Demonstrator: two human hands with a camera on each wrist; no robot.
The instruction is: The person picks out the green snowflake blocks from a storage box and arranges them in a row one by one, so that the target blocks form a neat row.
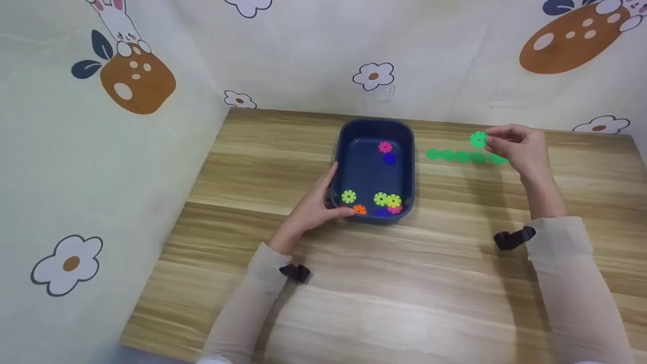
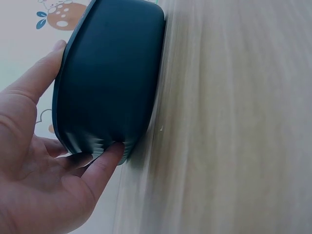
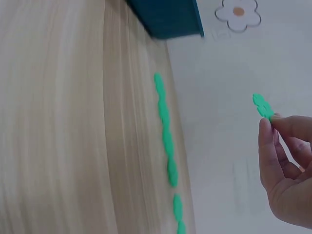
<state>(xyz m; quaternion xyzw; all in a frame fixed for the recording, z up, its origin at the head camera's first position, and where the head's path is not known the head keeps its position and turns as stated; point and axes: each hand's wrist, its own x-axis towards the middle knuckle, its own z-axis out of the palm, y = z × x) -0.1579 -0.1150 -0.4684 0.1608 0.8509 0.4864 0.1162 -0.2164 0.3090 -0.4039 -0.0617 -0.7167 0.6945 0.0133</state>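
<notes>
My right hand point(image 1: 528, 154) pinches a green notched plastic disc point(image 1: 477, 139) between thumb and fingertips, raised above the table. In the right wrist view this disc point(image 3: 263, 106) is seen nearly edge-on. Below it, several green discs point(image 1: 449, 155) lie in a row, with a small gap toward the right end. My left hand point(image 1: 312, 210) grips the near left corner of a dark blue rectangular bin point(image 1: 364, 174), thumb at the near rim. Inside the bin are a pink disc point(image 1: 385, 147), a blue disc point(image 1: 389, 159), a yellow-green disc point(image 1: 349, 196), an orange disc point(image 1: 359, 209) and several others.
The wood-grain table point(image 1: 404, 283) meets a pale patterned wall covering point(image 1: 303, 60) at the back and left. Behind the row of green discs, only a narrow strip of table separates it from the wall. Dark wrist cameras sit on both sleeves.
</notes>
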